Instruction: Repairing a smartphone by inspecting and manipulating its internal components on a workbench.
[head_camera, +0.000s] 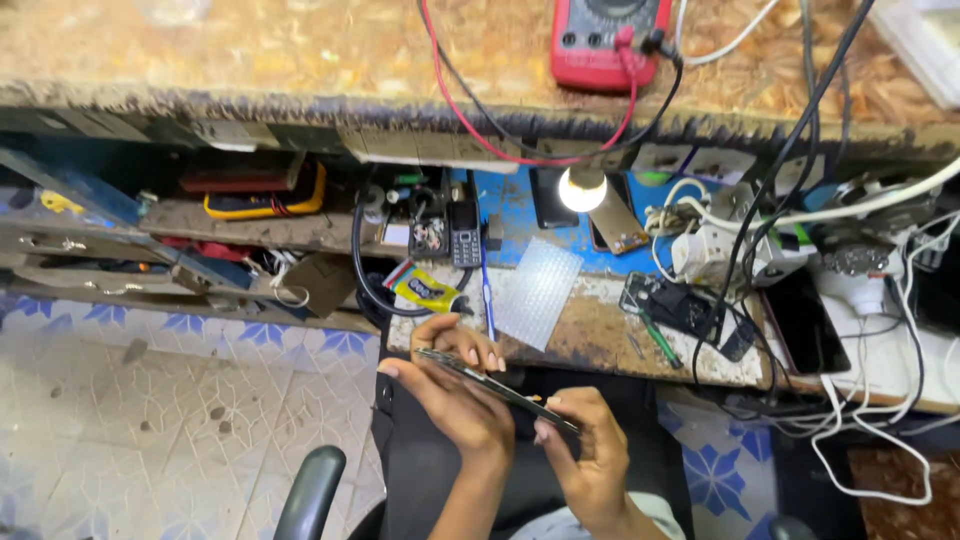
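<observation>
Both hands grip a thin dark phone (495, 385) edge-on: left hand (450, 395) closed around its ten-o'clock end, right hand (585, 450) pinching its four-o'clock end. Phone sits just below the worn workbench (600, 335), yellow glue tube (425, 290) at twelve o'clock.

Open air over lap, between chair arm (310, 490) and bench edge (600, 362). Bench top crowded: plastic sheet (538, 292), glue tube (425, 290), opened phone (672, 304). Cable tangle (860, 400) blocking right side.
</observation>
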